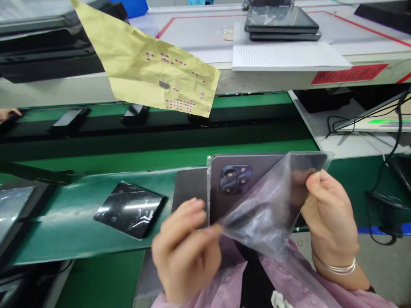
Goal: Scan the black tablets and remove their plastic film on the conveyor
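Note:
I hold a grey tablet (224,201) upright in front of me, its back with the camera module (235,178) facing me. My left hand (184,252) pinches a clear protective film (260,218) at its lower left corner, and the film is partly lifted off the tablet's back. My right hand (327,214) grips the tablet's right edge, thumb on top. A silver bangle (335,267) sits on my right wrist.
A glossy black panel (130,214) lies on the green conveyor belt (80,231). A yellow sheet with small red stickers (150,68) hangs above. Stacked tablets (282,23) and a white sheet (289,55) sit on the far bench. Cables (385,179) run at right.

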### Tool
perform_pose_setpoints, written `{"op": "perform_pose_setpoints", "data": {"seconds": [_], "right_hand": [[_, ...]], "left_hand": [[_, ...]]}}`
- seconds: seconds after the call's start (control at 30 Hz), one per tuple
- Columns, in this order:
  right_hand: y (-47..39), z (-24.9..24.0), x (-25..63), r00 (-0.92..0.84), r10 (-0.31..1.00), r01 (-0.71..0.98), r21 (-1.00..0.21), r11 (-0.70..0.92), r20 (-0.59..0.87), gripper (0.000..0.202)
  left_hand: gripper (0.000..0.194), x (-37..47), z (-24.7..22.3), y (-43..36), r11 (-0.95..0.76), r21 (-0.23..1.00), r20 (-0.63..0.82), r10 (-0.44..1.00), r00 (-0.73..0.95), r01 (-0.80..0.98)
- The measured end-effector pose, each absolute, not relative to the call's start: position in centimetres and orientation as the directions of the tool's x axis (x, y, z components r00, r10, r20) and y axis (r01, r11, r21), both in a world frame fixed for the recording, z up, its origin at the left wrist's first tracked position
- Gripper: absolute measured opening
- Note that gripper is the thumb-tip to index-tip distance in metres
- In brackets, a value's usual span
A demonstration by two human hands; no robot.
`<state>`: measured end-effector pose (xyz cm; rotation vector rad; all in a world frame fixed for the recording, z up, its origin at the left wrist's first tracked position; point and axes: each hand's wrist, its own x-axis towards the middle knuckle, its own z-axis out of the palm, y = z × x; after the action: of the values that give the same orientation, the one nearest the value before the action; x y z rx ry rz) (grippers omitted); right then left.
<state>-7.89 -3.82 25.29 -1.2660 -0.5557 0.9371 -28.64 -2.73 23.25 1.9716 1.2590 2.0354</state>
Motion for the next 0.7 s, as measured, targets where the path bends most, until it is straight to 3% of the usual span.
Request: {"op": "perform_pose_setpoints", "data": {"seconds": [0.1, 0.17, 0.23, 0.33, 0.4, 0.47, 0.7], "right_hand": [[-4.2, 24.5, -8.6, 0.533, 0.846, -0.236, -0.958, 0.164, 0.014, 0.016], [-4.4, 23.5, -8.9, 0.504, 0.849, -0.198, -0.936, 0.292, 0.159, 0.01], [-4.4, 22.4, -9.0, 0.433, 0.835, -0.12, -0.896, 0.427, 0.34, 0.014], [-4.3, 21.4, -8.8, 0.219, 0.762, -0.004, -0.781, 0.625, 0.609, 0.027], [-4.2, 21.3, -8.7, 0.116, 0.686, 0.027, -0.693, 0.72, 0.718, 0.03], [-4.0, 21.6, -8.6, 0.084, 0.644, 0.027, -0.648, 0.761, 0.76, 0.03], [-4.0, 21.6, -7.7, 0.081, 0.676, -0.053, -0.674, 0.737, 0.732, 0.03]], "left_hand": [[0.035, -30.2, 21.2, -1.3, -0.618, 0.73, 0.683, 0.675, -0.279, 0.293], [0.048, -30.6, 19.6, -0.7, -0.553, 0.812, 0.576, 0.812, -0.1, 0.186], [0.037, -30.3, 18.3, -0.4, -0.521, 0.843, 0.52, 0.853, 0.041, 0.133], [0.017, -29.4, 17.1, -0.2, -0.539, 0.838, 0.533, 0.842, -0.083, -0.088], [0.018, -28.8, 17.1, -0.1, -0.58, 0.782, 0.56, 0.815, -0.153, -0.23], [0.019, -28.6, 17.6, -0.3, -0.613, 0.746, 0.593, 0.789, -0.16, -0.259], [0.012, -29.6, 18.0, -0.4, -0.683, 0.723, 0.673, 0.731, -0.117, -0.108]]}}
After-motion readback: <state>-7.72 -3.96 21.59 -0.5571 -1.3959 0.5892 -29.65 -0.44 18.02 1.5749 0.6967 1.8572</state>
